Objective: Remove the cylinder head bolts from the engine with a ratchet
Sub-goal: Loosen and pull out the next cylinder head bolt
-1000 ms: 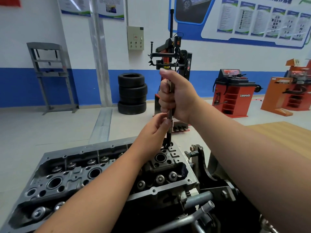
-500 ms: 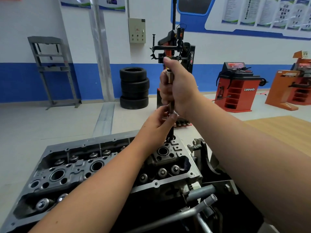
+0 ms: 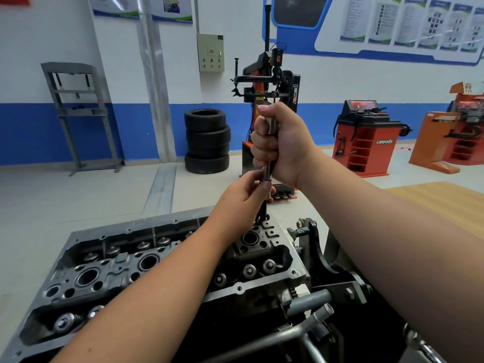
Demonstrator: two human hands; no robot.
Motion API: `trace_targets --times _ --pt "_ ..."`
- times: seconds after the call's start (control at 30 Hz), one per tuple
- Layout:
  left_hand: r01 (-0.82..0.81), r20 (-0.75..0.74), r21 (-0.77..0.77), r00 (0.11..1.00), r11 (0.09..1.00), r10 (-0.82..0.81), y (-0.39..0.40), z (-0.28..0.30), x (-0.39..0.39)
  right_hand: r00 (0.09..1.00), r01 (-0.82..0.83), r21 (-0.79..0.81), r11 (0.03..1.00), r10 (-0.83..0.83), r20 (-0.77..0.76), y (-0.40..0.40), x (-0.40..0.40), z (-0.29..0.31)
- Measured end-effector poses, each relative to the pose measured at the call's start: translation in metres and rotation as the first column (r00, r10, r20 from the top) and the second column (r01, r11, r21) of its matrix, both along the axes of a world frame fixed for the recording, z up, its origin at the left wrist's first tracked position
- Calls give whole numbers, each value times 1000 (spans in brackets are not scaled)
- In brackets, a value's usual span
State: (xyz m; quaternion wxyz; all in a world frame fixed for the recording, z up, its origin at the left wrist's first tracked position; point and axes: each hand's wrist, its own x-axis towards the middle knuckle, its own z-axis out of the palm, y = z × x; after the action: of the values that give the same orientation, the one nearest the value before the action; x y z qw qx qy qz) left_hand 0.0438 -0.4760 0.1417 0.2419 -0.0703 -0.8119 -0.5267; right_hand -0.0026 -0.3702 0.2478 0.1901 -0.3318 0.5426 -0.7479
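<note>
We clamp our right hand (image 3: 281, 142) round the upright ratchet (image 3: 269, 150) at frame centre for leverage, while our left hand (image 3: 246, 195) pinches its shaft just below, steadying it over a bolt hole in the cylinder head (image 3: 162, 260), lower centre.

Dull grey cast-metal cylinder head (image 3: 162, 258); shiny smooth steel ratchet (image 3: 267, 170)

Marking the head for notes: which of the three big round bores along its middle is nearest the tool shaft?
The bore at the far right end of the cylinder head, just below the left hand pinching the tool shaft; the other two lie further left.
</note>
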Motion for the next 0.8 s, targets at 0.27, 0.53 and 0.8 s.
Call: trace_targets --times 0.27,0.53,0.8 --pt "-62 -25 25 998 998 62 -1 3 -8 828 547 57 835 -529 -187 -13 26 -2" --pt "-2 14 4 1000 1000 2 -4 -1 0 994 107 -46 993 -108 -11 0 7 -1" --pt "52 36 10 998 999 -52 0 2 2 997 75 -59 995 -77 -31 3 2 -4"
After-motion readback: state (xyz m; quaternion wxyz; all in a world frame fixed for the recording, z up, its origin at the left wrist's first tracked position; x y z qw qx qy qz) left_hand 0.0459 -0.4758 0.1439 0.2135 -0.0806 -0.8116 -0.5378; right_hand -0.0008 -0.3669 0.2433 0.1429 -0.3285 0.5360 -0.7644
